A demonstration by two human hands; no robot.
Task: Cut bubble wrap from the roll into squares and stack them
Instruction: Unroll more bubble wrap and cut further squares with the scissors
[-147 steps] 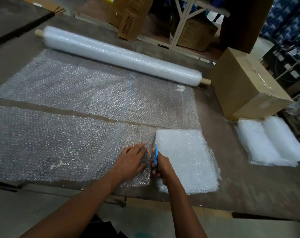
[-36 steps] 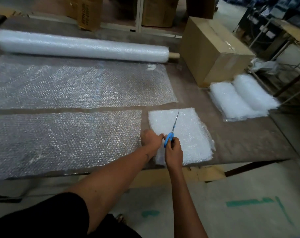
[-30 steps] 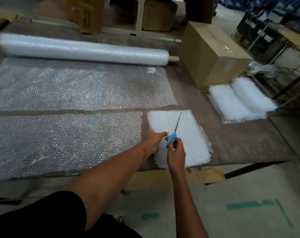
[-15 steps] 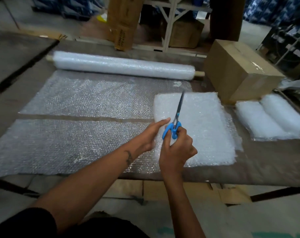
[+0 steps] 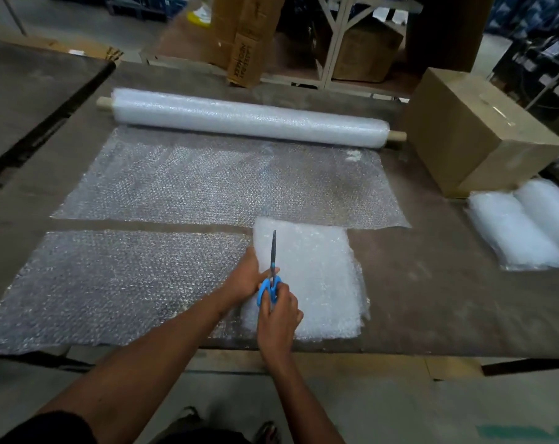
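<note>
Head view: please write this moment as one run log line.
right hand grips blue-handled scissors, blades closed | left hand on white bubble-wrap square stack

Warehouse packing area: worn worktable (image 5: 432, 299), cardboard cartons (image 5: 473, 129) at 2 o'clock, shelving frame (image 5: 332, 43) with boxes at 12, bare concrete floor (image 5: 400, 411).

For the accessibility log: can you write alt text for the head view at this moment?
A person's right hand holds blue-handled scissors, blades closed, above a stack of cut bubble wrap squares, while the left hand touches the stack's left edge. Behind lie unrolled sheets and the roll.
</note>
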